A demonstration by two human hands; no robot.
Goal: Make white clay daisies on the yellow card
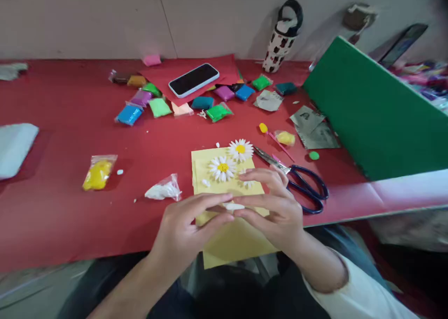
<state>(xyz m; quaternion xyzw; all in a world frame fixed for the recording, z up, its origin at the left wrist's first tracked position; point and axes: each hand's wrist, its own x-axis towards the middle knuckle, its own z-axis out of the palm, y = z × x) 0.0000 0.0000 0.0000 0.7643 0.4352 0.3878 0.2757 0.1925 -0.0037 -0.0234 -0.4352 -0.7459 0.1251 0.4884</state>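
Between the fingertips of both hands is a small, slim piece of white modelling clay (234,207). My left hand (187,218) pinches its left end with thumb and fingers. From the other side my right hand (278,209) pinches it, some of its fingers raised. Beneath them lie yellow paper sheets (238,244), jutting over the table's front edge. Two clay daisies (223,167) with white petals and yellow centres rest on the paper, and a third white flower is partly hidden behind my right fingers. A loose white clay bit (206,183) sits left of it.
Scissors (304,183) with dark blue handles lie beside my right hand. White clay in a bag (164,188) and a yellow clay packet (98,173) are at left. Farther back are several coloured packets, a phone (194,80) and a tumbler (279,48). A green board (371,118) stands at right.
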